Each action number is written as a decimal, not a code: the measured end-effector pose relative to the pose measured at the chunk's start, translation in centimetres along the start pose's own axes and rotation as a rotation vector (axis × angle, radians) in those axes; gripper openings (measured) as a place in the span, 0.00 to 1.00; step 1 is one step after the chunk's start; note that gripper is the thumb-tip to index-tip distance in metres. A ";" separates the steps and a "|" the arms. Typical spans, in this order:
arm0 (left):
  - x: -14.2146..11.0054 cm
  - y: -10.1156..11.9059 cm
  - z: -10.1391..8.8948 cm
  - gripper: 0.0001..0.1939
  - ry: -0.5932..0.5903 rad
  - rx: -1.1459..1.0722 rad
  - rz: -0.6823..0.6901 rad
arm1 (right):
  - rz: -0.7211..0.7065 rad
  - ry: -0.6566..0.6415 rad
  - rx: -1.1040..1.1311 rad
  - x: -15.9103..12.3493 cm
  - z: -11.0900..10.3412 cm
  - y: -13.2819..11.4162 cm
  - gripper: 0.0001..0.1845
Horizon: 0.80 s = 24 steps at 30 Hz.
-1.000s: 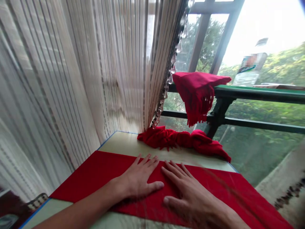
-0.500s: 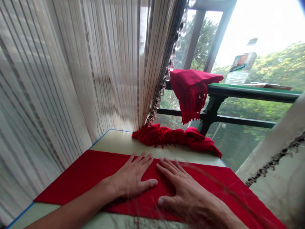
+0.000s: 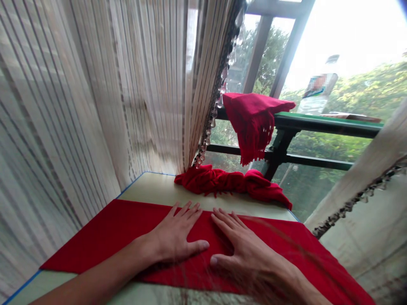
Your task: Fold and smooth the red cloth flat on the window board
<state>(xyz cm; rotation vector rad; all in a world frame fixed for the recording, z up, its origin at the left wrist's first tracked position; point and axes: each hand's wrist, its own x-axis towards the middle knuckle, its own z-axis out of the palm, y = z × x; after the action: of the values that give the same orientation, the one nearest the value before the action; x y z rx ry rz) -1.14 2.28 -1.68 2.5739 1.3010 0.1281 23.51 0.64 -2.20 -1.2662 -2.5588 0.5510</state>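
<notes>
On the head feed I see the left hand [image 3: 176,239] and right hand [image 3: 243,248] palm-down on the flat red cloth [image 3: 104,237], fingers loosely spread, thumbs out. The cloth lies across the pale table [image 3: 155,190], near a bunched red fabric [image 3: 230,183].

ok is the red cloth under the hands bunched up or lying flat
Lying flat: the red cloth spreads smoothly across the table, left hand and right hand palm-down on it. Whether it's layered, I cannot tell.
</notes>
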 end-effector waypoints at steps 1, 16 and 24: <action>0.0 0.0 0.1 0.47 0.005 0.001 0.000 | 0.003 -0.002 0.000 0.0 0.0 0.0 0.55; 0.1 0.0 -0.1 0.50 -0.031 0.014 -0.024 | 0.043 -0.044 -0.005 -0.1 -0.5 -0.8 0.54; 0.0 0.2 -0.3 0.48 -0.021 0.019 -0.036 | 0.053 -0.011 -0.070 0.0 0.2 -0.8 0.54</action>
<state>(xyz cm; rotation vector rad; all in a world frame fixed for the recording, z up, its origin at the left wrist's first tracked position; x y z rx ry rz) -1.04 2.17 -1.34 2.5595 1.3468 0.0822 22.85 0.16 -2.01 -1.3611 -2.5810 0.4838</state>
